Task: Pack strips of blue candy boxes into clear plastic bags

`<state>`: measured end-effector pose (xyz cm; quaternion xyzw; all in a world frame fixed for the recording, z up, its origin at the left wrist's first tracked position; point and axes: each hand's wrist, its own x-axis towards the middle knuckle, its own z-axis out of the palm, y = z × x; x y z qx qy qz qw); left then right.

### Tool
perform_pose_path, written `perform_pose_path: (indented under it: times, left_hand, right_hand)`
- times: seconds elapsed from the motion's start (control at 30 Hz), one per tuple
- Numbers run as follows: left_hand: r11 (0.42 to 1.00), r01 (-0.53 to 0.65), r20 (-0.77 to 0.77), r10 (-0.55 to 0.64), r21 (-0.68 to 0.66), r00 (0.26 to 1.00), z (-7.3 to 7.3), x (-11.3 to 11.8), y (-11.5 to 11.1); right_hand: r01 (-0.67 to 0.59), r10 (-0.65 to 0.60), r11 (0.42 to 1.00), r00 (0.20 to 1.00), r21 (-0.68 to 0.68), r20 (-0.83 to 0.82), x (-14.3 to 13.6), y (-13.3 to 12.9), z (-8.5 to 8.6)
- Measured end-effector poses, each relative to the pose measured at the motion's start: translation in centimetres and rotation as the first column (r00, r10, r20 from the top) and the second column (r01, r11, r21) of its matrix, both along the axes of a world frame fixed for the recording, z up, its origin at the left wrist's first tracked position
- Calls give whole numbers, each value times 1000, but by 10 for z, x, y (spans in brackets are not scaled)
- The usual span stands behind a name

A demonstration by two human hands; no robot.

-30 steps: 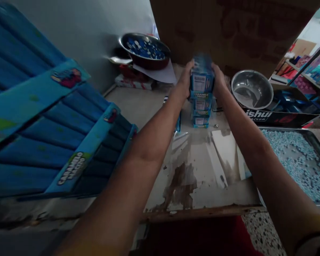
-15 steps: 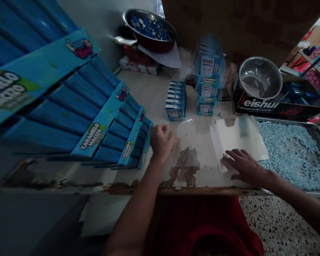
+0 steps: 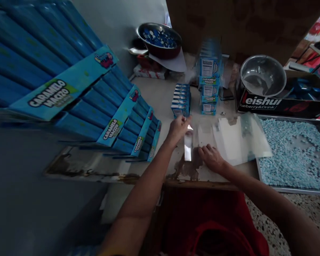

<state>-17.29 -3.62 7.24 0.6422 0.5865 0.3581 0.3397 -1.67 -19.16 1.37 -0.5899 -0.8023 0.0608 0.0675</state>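
Note:
A clear plastic bag point(image 3: 188, 147) lies on the worktop between my hands, its left part catching a bright glare. My left hand point(image 3: 177, 131) pinches its upper left edge, just in front of a small blue box pack point(image 3: 180, 101). With curled fingers, my right hand point(image 3: 212, 158) grips the bag's lower right side; the fingertips are partly hidden. To the right of it, a stack of clear bags point(image 3: 242, 137) rests over a cream-coloured sheet, beside a metal tray point(image 3: 259, 170) of small light-blue candies point(image 3: 282, 156).
Tall stacked blue display boxes point(image 3: 88, 110) stand at the left. Behind are a bowl of blue-and-white pieces point(image 3: 162, 48), a plastic-wrapped stack of blue boxes point(image 3: 209, 83), and a steel bowl point(image 3: 263, 76) on a black carton point(image 3: 272, 106). The worktop's front edge point(image 3: 138, 179) is worn.
My right hand has moved left, off the bag stack, and a clear bag now lies between my hands. My left hand has come to its edge. The view has shifted slightly left.

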Motion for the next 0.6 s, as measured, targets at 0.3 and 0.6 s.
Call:
perform_pose_path:
  times: [0.3,0.6]
  left_hand:
    - [878,-362,-95,409,313,908,-20,36,72]
    - [868,-436,-88,466,238,880,-30,40,54]
  right_hand:
    - [566,-388,775,79,-280,-918,59,-31,35]
    - [487,-342,833,78,-264,-936,123,-98,95]
